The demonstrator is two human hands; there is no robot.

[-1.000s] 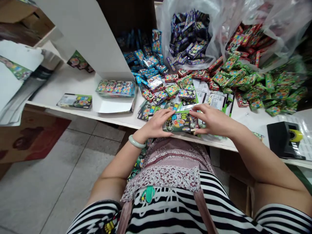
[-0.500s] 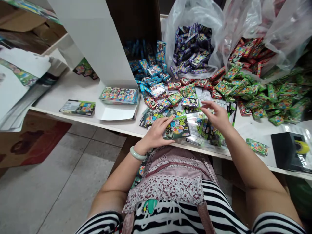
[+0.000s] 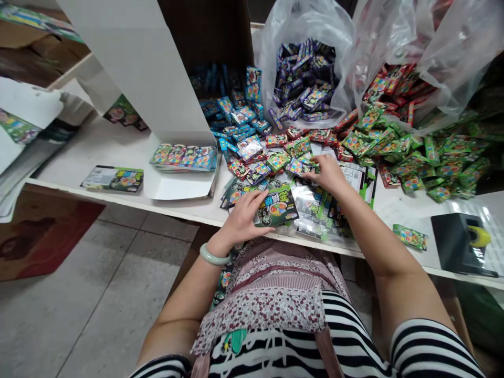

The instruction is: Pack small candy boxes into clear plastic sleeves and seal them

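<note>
My left hand (image 3: 246,216) is closed on a dark green printed packet (image 3: 279,207) at the table's front edge, thumb below and fingers on top. My right hand (image 3: 326,172) reaches over clear plastic sleeves (image 3: 311,202), its thumb and fingertips on a small purple box (image 3: 298,167) at the near side of the pile. More dark packets (image 3: 240,190) lie under and behind the held one. Small red boxes (image 3: 276,140) and blue boxes (image 3: 240,114) are heaped beyond my hands.
An open white carton (image 3: 179,184) holds a stack of small boxes at left, beside a flat packet (image 3: 114,178). Plastic bags of purple boxes (image 3: 305,79) and red boxes (image 3: 394,84) stand behind. Green boxes (image 3: 452,157) and a black tape dispenser (image 3: 457,241) are at right.
My right hand has moved left and its fingertips have come onto the small purple box. My left hand keeps its hold on the packet. The whole view has shifted slightly.
</note>
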